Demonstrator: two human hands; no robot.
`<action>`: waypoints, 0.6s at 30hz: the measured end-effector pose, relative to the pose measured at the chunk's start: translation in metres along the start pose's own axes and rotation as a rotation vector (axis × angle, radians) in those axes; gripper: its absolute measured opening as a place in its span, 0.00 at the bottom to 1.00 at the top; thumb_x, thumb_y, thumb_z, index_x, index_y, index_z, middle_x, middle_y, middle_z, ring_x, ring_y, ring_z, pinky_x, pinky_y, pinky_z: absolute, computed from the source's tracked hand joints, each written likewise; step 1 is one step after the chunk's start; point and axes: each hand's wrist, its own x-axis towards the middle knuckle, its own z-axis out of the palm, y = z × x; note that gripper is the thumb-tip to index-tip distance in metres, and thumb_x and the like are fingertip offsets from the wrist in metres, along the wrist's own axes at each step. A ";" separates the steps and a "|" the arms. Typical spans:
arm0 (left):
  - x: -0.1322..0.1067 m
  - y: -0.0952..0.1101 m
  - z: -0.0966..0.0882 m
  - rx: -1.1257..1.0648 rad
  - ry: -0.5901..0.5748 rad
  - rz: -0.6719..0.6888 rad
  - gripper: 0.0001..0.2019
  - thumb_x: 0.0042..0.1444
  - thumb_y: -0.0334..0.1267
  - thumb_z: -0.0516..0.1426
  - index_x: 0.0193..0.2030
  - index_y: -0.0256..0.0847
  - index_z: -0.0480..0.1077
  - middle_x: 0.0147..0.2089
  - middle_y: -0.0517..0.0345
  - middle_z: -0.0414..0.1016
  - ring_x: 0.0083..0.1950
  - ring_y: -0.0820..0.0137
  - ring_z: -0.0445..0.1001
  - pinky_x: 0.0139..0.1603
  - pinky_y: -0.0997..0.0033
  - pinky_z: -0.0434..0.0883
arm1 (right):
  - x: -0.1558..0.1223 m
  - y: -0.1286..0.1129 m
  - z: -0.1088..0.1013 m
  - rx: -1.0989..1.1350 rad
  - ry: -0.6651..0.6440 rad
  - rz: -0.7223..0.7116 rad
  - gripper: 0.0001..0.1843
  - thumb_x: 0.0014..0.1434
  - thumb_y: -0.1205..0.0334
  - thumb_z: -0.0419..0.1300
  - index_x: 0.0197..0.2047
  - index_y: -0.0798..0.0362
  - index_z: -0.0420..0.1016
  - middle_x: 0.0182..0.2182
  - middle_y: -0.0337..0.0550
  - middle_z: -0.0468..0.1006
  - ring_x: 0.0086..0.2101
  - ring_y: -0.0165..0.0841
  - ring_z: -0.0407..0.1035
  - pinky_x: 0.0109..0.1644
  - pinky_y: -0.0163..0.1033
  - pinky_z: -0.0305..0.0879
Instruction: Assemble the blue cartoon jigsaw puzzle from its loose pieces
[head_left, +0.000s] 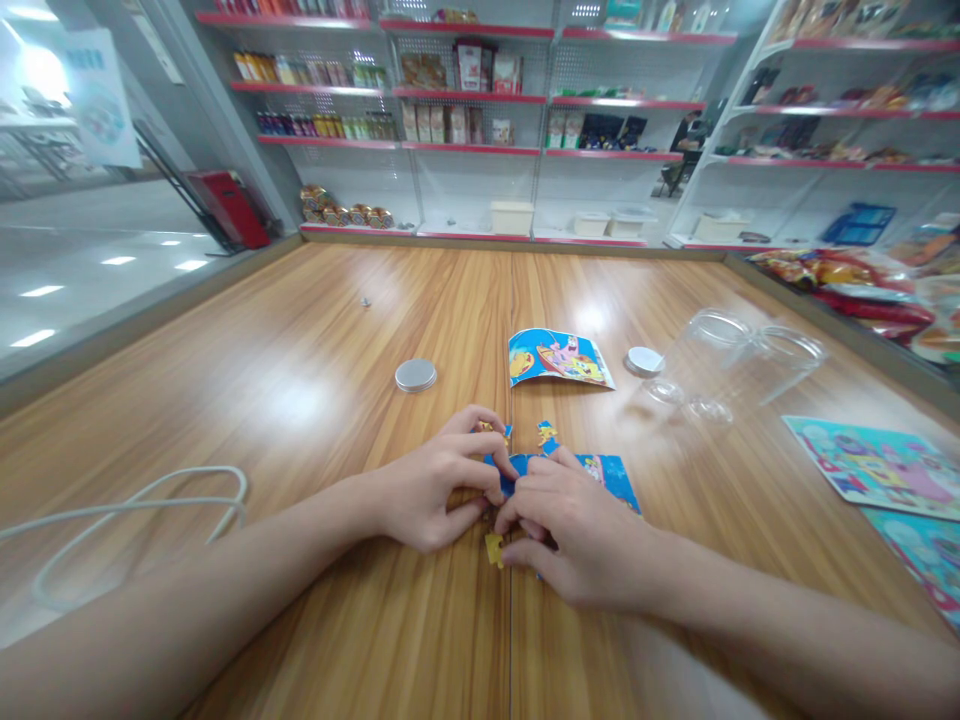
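Puzzle pieces (505, 470), blue, lie mid-worktop (315, 380) between both hands. The left hand (431, 490) is curled, thumb and fingers pinching them. The right hand (577, 530) lies bent over them, fingertips touching; I cannot tell whether it grips. A joined blue section (616, 478) sits just beside the right hand, a yellow piece (493, 549) beneath the fingers. 2 lids (415, 375) and clear jars (724, 360) lie farther back.

Just two bare arms here, pretty plain. The left forearm (225, 590) and right forearm (787, 620) are uncovered from the near edge of the frame all the way out. The left hand (431, 495) and right hand (577, 540) are bare too, with slim fingers and short, plain-looking nails.
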 end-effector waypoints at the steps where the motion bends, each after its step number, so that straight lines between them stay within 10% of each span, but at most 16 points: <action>1: 0.000 0.000 0.000 0.002 0.001 0.000 0.14 0.47 0.21 0.57 0.36 0.44 0.75 0.47 0.53 0.75 0.54 0.59 0.67 0.66 0.47 0.62 | 0.000 0.000 0.000 -0.001 0.001 -0.005 0.04 0.58 0.64 0.68 0.33 0.51 0.76 0.29 0.34 0.78 0.37 0.32 0.67 0.46 0.42 0.50; 18: 0.001 0.006 -0.007 -0.023 -0.050 -0.018 0.13 0.44 0.26 0.59 0.38 0.42 0.71 0.48 0.51 0.71 0.57 0.55 0.64 0.67 0.45 0.62 | -0.003 0.007 0.007 -0.208 0.129 -0.154 0.08 0.64 0.55 0.64 0.38 0.51 0.75 0.33 0.38 0.79 0.38 0.36 0.66 0.46 0.45 0.51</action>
